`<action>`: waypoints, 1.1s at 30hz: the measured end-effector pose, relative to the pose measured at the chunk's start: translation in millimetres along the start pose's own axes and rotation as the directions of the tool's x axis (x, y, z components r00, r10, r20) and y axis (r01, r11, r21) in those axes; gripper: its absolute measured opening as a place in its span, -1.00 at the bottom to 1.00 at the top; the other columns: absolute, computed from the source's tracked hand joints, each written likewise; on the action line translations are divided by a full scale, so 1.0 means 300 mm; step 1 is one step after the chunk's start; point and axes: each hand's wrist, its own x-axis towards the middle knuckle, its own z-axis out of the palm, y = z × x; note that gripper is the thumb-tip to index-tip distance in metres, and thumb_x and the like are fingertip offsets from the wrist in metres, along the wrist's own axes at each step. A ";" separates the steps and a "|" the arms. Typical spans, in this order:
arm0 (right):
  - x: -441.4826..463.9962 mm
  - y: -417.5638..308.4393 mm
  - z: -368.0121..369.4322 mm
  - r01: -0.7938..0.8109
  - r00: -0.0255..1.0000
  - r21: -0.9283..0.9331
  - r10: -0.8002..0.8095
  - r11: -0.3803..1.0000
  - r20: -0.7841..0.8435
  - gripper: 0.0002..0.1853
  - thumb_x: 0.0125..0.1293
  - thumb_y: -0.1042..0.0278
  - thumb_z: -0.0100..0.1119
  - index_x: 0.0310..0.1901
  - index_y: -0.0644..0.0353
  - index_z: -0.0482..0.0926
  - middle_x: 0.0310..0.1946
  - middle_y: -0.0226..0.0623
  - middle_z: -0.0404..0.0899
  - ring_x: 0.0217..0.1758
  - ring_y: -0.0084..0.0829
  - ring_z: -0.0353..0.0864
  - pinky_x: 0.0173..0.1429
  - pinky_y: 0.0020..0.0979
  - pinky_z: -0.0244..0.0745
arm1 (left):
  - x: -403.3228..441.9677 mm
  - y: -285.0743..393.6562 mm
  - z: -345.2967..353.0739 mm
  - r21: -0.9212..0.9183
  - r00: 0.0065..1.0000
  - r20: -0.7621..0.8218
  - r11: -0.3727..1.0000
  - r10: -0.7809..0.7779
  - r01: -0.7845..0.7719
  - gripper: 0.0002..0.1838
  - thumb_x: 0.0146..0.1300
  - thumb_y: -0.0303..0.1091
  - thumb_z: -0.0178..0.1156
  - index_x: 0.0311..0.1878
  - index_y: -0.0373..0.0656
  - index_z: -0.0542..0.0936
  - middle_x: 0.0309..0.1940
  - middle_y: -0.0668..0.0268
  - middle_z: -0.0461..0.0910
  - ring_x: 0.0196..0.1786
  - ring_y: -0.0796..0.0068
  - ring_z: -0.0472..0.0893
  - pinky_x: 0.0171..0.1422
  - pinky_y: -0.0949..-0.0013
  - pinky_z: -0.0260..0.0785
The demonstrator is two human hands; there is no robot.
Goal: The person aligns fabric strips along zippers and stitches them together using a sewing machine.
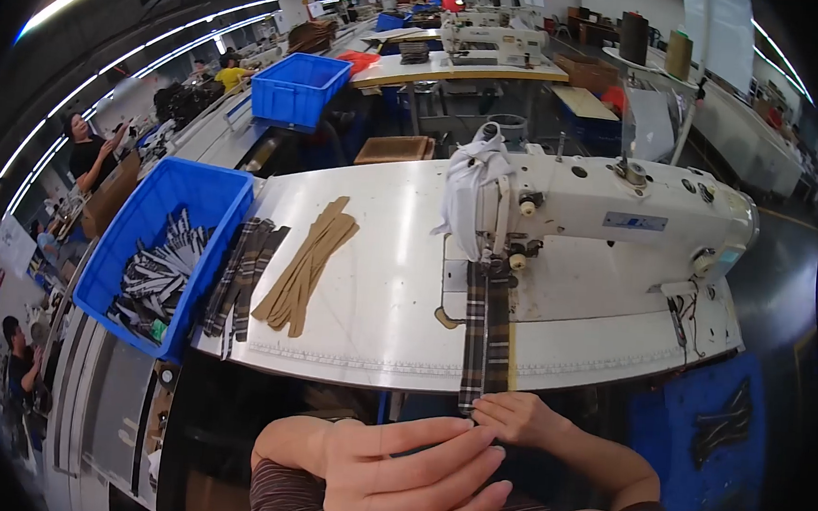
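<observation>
A dark plaid fabric strip [475, 339] runs from beneath the needle area of the white sewing machine [606, 244] down over the table's front edge. My right hand [523, 419] has its fingers closed on the lower end of this strip. Close to the camera, my left hand [414, 471] is raised with fingers stretched out, pointing right toward the strip's end. Nothing shows between its fingers, and its palm side is partly hidden. On the white table [387, 226] lie brown strips [305, 268] in a fanned pile, beside folded plaid strips [244, 278].
A blue bin [235, 189] holding many cut pieces stands left of the table; another blue bin [298, 85] is behind. White cloth [474, 180] hangs over the machine head. Thread cones [634, 40] stand at back right. Dark strips [722, 425] lie on a blue surface lower right. Other people are at left.
</observation>
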 end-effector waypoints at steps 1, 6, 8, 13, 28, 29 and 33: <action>0.000 0.001 -0.001 0.004 1.000 -0.005 -0.004 1.000 -0.007 -0.86 0.04 0.46 0.23 -0.32 0.24 0.62 -0.25 -0.27 0.67 -0.17 -0.37 0.70 -0.14 -0.45 0.65 | 0.002 0.006 0.002 0.092 1.000 -0.020 0.996 -0.016 0.018 -0.90 0.16 -0.40 0.21 -0.37 -0.23 0.61 -0.43 0.22 0.70 -0.29 0.33 0.74 -0.12 0.38 0.60; 0.004 0.011 -0.007 0.037 0.999 -0.001 -0.037 0.999 0.026 -0.86 0.03 0.47 0.25 -0.32 0.25 0.62 -0.26 -0.24 0.68 -0.18 -0.35 0.70 -0.11 -0.44 0.67 | -0.059 -0.028 0.005 0.078 0.998 -0.048 0.996 0.049 -0.045 -0.92 0.14 -0.42 0.24 -0.29 -0.17 0.62 -0.42 0.26 0.67 -0.33 0.35 0.71 -0.20 0.39 0.59; 0.011 0.013 -0.009 0.031 0.999 0.012 -0.031 0.999 0.022 -0.88 0.03 0.46 0.25 -0.34 0.23 0.62 -0.28 -0.27 0.68 -0.20 -0.38 0.71 -0.13 -0.46 0.66 | -0.096 -0.071 0.015 0.120 0.993 -0.091 0.991 0.077 -0.066 -0.91 0.16 -0.41 0.25 -0.27 -0.17 0.62 -0.44 0.27 0.65 -0.36 0.34 0.71 -0.26 0.39 0.59; 0.038 0.022 -0.021 0.070 0.997 0.035 -0.071 0.997 0.037 -0.89 0.02 0.44 0.28 -0.36 0.19 0.63 -0.33 -0.35 0.68 -0.23 -0.46 0.70 -0.23 -0.51 0.62 | -0.269 -0.273 0.236 -0.012 0.980 0.034 0.981 -0.194 0.195 -0.80 0.00 -0.55 0.24 -0.23 -0.23 0.61 -0.36 0.25 0.62 -0.28 0.31 0.67 -0.21 0.38 0.55; 0.059 0.062 -0.038 0.020 0.986 0.186 -0.050 0.982 0.158 -0.81 0.02 0.46 0.19 -0.30 0.32 0.62 -0.27 -0.19 0.66 -0.22 -0.39 0.67 -0.14 -0.51 0.63 | -0.534 -0.593 0.553 0.047 0.859 0.389 0.939 -0.332 0.342 -0.63 -0.02 -0.50 0.26 -0.05 -0.26 0.61 -0.03 0.19 0.61 0.09 0.23 0.57 0.13 0.25 0.47; 0.047 0.048 -0.024 -0.010 0.989 0.167 -0.015 0.986 0.147 -0.81 0.02 0.45 0.19 -0.30 0.33 0.61 -0.27 -0.18 0.66 -0.22 -0.39 0.67 -0.14 -0.51 0.63 | -0.525 -0.594 0.551 0.029 0.860 0.379 0.933 -0.342 0.358 -0.64 -0.02 -0.51 0.26 -0.07 -0.26 0.62 -0.04 0.19 0.62 0.08 0.22 0.59 0.12 0.24 0.49; 0.031 0.037 0.002 -0.025 0.996 0.166 0.009 0.986 0.092 -0.80 0.02 0.44 0.20 -0.31 0.35 0.61 -0.29 -0.18 0.65 -0.22 -0.38 0.67 -0.13 -0.51 0.62 | -0.528 -0.604 0.553 -0.014 0.844 0.424 0.929 -0.330 0.370 -0.58 -0.02 -0.48 0.28 0.00 -0.23 0.58 0.02 0.20 0.58 0.14 0.22 0.54 0.14 0.24 0.44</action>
